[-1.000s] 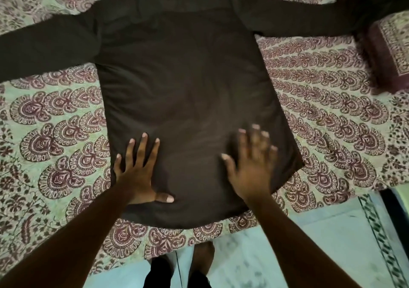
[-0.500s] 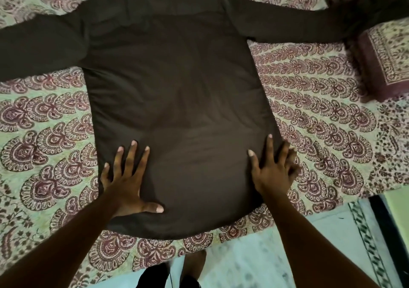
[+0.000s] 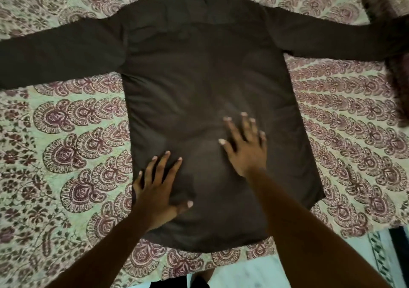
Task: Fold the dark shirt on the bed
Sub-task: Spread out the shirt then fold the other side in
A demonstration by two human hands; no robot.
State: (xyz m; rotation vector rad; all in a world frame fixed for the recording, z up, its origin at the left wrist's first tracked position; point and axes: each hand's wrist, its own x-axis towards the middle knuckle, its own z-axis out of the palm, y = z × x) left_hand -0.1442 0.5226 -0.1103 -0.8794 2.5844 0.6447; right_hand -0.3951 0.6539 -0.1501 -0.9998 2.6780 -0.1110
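The dark shirt (image 3: 199, 77) lies spread flat, back side up, on the bed, with its collar at the far end and both long sleeves stretched out to the left and right. My left hand (image 3: 158, 190) rests flat with spread fingers on the shirt's lower left part, near its left edge. Further up and toward the middle, my right hand (image 3: 244, 146) lies flat on the cloth with its fingers straight and spread. Neither hand holds any fabric.
A patterned bedspread (image 3: 66, 146) with maroon paisley shapes covers the bed. A dark maroon cloth or pillow (image 3: 394, 70) lies at the right, under the end of the right sleeve. The bed's near edge meets a pale tiled floor (image 3: 254, 274).
My right hand slid from the shirt's lower right edge to the middle of its back. The left hand stayed pressed near the lower left edge. The view shifted, showing more of the collar.
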